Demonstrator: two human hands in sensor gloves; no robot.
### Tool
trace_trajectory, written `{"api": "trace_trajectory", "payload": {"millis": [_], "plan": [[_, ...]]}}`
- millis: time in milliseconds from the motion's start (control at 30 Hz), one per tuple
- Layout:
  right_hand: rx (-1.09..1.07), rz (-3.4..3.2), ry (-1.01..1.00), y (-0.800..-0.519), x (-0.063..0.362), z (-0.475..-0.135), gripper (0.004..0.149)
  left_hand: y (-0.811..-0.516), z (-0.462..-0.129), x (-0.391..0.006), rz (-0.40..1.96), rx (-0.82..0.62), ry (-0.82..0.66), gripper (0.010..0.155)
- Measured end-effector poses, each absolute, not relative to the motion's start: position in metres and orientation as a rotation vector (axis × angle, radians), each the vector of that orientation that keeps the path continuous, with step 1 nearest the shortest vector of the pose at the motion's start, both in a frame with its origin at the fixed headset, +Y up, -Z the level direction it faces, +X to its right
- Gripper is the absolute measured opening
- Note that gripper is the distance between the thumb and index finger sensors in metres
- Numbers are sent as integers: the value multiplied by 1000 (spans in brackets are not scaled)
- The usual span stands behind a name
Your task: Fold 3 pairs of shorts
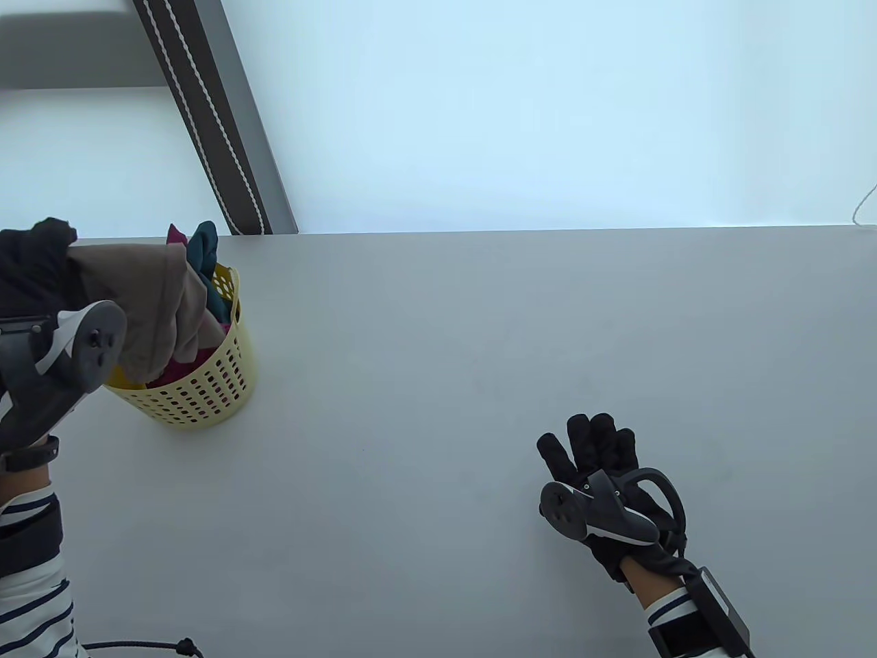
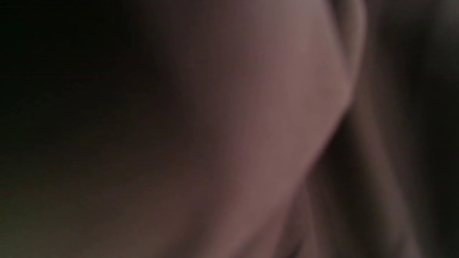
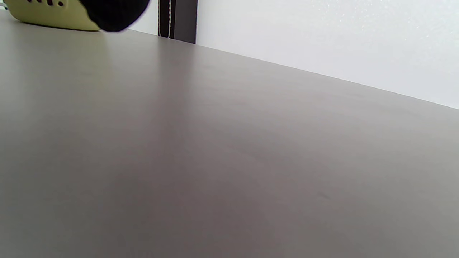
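Now our left hand [image 1: 38, 274] holds brown shorts [image 1: 154, 312] over the yellow basket [image 1: 205, 391]; our right hand [image 1: 603, 480] lies flat and open, far from the basket

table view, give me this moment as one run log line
left hand: grips tan shorts, drawn partly out of yellow basket | right hand: open, over table | folded: none in view

Blurred brown cloth [image 2: 251, 136] fills the left wrist view entirely.
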State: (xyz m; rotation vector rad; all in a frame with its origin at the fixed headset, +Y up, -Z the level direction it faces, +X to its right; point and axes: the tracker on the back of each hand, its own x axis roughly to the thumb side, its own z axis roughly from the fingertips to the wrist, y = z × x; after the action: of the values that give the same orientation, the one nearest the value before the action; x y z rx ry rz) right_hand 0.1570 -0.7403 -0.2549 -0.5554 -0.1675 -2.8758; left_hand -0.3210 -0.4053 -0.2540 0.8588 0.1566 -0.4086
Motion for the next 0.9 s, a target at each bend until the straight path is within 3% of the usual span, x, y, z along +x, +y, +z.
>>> {"api": "trace_trajectory", "payload": {"millis": [100,167,300,400,500,567,667,733,800,900], "plan": [[-535,-2894,-130,-735,159,-256,86,-376,-227,-296,-292,949,47,35],[-521,-2907,-104,-732,161,-256,85,-367,-220,-279,-206,913,-55,34],[-501,-2934,-68,-725,165,-256,85,-383,-238,-228,-48,575,-308,34],[-495,-2933,-68,-724,166,-256,85,-429,-272,-186,22,211,-481,34],[-485,-2926,-100,-726,167,-257,84,-508,-313,-139,56,-212,-597,34],[-471,-2921,-118,-727,168,-258,84,-567,-335,-111,12,-381,-602,35],[-452,-2919,-120,-727,170,-259,84,-624,-359,-86,-72,-314,-535,39],[-431,-2907,-92,-728,171,-259,84,-658,-375,-71,-140,-112,-476,55],[-429,-2895,-87,-728,171,-258,84,-673,-381,-62,-308,34,-457,74],[-439,-2887,-75,-726,170,-257,84,-684,-369,-56,-624,319,-561,84]]}}
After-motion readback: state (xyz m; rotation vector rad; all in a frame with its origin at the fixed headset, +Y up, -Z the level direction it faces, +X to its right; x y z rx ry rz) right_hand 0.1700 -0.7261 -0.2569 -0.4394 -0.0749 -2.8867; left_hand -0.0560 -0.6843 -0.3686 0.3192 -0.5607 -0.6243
